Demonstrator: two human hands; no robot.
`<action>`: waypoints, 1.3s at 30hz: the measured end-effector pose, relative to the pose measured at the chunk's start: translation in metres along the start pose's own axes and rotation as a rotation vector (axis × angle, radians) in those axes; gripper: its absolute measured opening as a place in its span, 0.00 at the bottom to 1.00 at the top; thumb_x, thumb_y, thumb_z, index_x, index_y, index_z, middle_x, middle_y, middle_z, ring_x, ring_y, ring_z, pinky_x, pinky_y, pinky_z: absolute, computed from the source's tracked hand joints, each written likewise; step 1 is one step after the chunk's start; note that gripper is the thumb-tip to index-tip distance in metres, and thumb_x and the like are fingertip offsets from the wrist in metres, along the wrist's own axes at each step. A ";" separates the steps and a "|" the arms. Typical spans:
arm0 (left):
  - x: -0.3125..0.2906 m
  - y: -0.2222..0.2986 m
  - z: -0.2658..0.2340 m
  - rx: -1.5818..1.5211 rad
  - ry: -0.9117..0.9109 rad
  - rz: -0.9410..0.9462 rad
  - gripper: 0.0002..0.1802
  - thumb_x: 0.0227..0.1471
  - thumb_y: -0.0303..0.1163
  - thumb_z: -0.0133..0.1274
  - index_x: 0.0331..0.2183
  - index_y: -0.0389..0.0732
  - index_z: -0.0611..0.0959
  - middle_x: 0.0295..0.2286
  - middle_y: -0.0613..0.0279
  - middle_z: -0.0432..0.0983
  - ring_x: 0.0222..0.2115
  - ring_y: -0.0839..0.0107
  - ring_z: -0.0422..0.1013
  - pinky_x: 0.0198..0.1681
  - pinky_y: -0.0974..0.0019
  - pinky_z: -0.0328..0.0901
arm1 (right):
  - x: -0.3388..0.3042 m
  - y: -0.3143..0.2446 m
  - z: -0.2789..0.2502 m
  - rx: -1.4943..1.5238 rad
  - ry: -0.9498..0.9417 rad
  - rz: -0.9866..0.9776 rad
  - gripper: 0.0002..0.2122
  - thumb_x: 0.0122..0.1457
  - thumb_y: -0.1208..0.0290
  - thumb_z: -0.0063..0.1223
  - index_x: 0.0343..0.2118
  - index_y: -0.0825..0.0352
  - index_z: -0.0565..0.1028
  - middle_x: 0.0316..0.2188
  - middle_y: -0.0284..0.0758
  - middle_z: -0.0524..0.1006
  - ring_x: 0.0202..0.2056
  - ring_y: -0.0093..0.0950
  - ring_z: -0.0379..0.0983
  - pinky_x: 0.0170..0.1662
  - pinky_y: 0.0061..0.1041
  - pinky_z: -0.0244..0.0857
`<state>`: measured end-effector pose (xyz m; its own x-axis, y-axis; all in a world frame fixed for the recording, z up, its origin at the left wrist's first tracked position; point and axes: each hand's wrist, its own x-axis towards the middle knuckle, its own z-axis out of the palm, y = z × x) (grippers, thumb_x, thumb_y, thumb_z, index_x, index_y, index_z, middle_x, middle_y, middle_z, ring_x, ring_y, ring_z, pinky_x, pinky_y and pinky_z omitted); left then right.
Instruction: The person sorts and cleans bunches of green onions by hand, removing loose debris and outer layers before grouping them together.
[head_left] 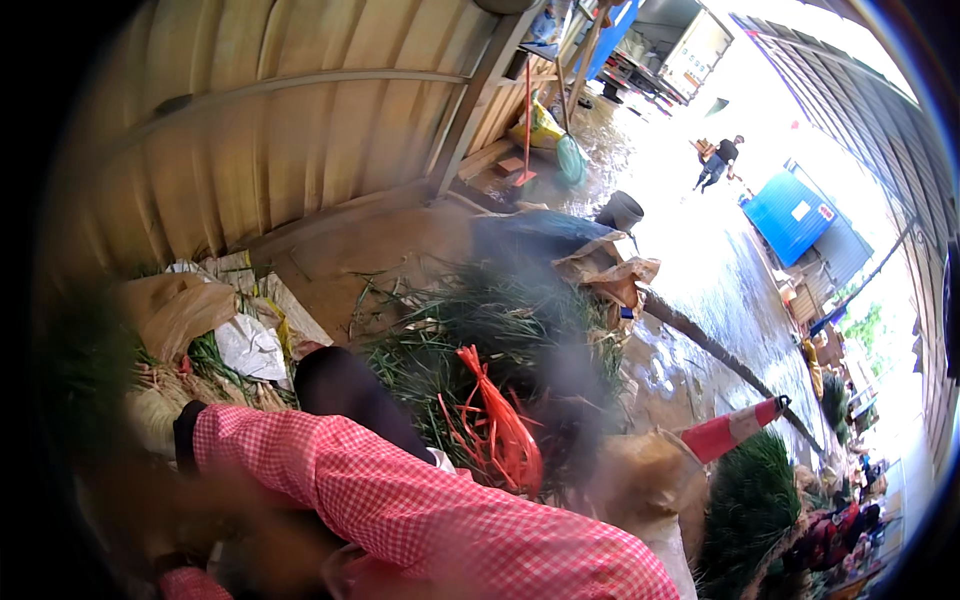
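My right arm, in a pink-and-white checked sleeve, stretches across to the left. Its hand (152, 422), in a pale glove with a dark cuff, is beside a bundle of leafy green stalks with pale root ends (180, 380), perhaps scallions. Blur and the dark rim hide its fingers, so any grip is unclear. Lower down, my left hand (135, 530) is a smeared shape above a dark cuff and a bit of checked sleeve. A heap of long green stalks (480, 310) lies beyond my arm, with a bunch of red plastic strips (500, 435) on it.
Plastic and paper sheets (250, 345) lie by the corrugated wall (280, 130). A red-and-white cone (735, 428), a long pole (720, 350) and more greens (750, 500) are at right. Farther off, a person (718, 163) is on the wet ground near a blue panel (790, 215).
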<state>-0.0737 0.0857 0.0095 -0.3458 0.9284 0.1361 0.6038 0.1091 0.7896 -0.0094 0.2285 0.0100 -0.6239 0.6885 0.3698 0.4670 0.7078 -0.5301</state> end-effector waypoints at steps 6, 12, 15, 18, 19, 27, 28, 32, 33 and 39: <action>-0.018 0.012 -0.002 -0.010 0.019 -0.019 0.17 0.54 0.28 0.37 0.46 0.38 0.70 0.44 0.52 0.68 0.47 0.62 0.63 0.50 0.65 0.59 | -0.018 -0.016 -0.069 1.538 -0.493 0.288 0.03 0.47 0.79 0.52 0.26 0.71 0.75 0.22 0.38 0.76 0.26 0.31 0.75 0.27 0.29 0.69; -0.122 0.032 -0.028 0.470 0.013 0.163 0.17 0.54 0.27 0.37 0.45 0.38 0.71 0.43 0.52 0.68 0.47 0.61 0.64 0.49 0.64 0.60 | -0.127 -0.046 -0.084 1.471 -0.477 0.320 0.08 0.51 0.71 0.53 0.31 0.70 0.74 0.22 0.33 0.76 0.23 0.24 0.71 0.25 0.21 0.64; -0.113 0.069 0.023 0.055 -0.016 -0.123 0.15 0.53 0.28 0.38 0.43 0.41 0.73 0.38 0.45 0.71 0.37 0.51 0.68 0.43 0.62 0.63 | -0.143 -0.027 -0.106 1.371 -0.495 0.510 0.08 0.52 0.69 0.53 0.32 0.68 0.74 0.22 0.32 0.75 0.22 0.23 0.70 0.24 0.20 0.63; -0.150 0.035 0.004 -0.180 -0.108 -0.097 0.14 0.55 0.36 0.42 0.39 0.38 0.75 0.28 0.58 0.73 0.30 0.69 0.70 0.35 0.69 0.64 | -0.150 -0.071 -0.089 1.330 -0.688 0.612 0.10 0.54 0.63 0.51 0.33 0.64 0.73 0.21 0.30 0.74 0.19 0.19 0.67 0.21 0.18 0.58; -0.153 0.018 0.005 -0.609 -0.211 -0.330 0.14 0.55 0.35 0.42 0.40 0.38 0.75 0.29 0.58 0.74 0.30 0.68 0.70 0.36 0.68 0.64 | -0.155 -0.079 -0.078 1.377 -0.715 0.676 0.11 0.55 0.61 0.50 0.33 0.64 0.72 0.21 0.30 0.74 0.18 0.19 0.66 0.20 0.18 0.57; -0.151 0.018 0.052 -1.524 -0.014 -0.306 0.13 0.54 0.35 0.45 0.36 0.36 0.76 0.26 0.63 0.72 0.28 0.70 0.69 0.36 0.69 0.64 | -0.157 -0.069 -0.070 1.263 -0.629 0.685 0.13 0.57 0.59 0.49 0.40 0.60 0.73 0.11 0.26 0.64 0.10 0.21 0.61 0.11 0.20 0.54; -0.149 0.019 0.058 -1.535 0.032 -0.420 0.13 0.55 0.35 0.44 0.36 0.36 0.76 0.25 0.64 0.72 0.28 0.70 0.69 0.35 0.70 0.65 | -0.155 -0.068 -0.067 1.108 -0.595 0.654 0.10 0.58 0.62 0.48 0.38 0.60 0.74 0.11 0.26 0.65 0.08 0.20 0.59 0.10 0.17 0.51; -0.140 0.015 0.057 -1.453 0.005 -0.332 0.12 0.55 0.33 0.44 0.37 0.36 0.76 0.25 0.64 0.72 0.27 0.72 0.68 0.37 0.69 0.67 | -0.160 -0.068 -0.062 1.096 -0.337 0.611 0.06 0.58 0.66 0.48 0.30 0.62 0.72 0.13 0.25 0.67 0.10 0.17 0.58 0.11 0.15 0.52; -0.142 0.014 0.053 -1.467 0.002 -0.360 0.12 0.55 0.33 0.45 0.37 0.36 0.76 0.25 0.64 0.72 0.27 0.72 0.69 0.37 0.69 0.67 | -0.160 -0.043 -0.040 1.188 -0.181 0.571 0.06 0.59 0.68 0.47 0.27 0.61 0.71 0.15 0.24 0.67 0.15 0.15 0.60 0.16 0.13 0.53; -0.136 0.017 0.048 -0.952 0.157 -0.418 0.13 0.55 0.31 0.46 0.39 0.33 0.75 0.27 0.58 0.74 0.27 0.71 0.72 0.37 0.68 0.69 | -0.168 0.088 -0.025 0.410 -0.418 0.359 0.10 0.56 0.62 0.48 0.27 0.64 0.73 0.19 0.29 0.72 0.22 0.20 0.67 0.22 0.18 0.59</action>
<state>0.0183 -0.0216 -0.0246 -0.5266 0.8175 -0.2333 -0.3754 0.0226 0.9266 0.1517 0.1787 -0.0797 -0.7024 0.6925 -0.1646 0.4664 0.2730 -0.8414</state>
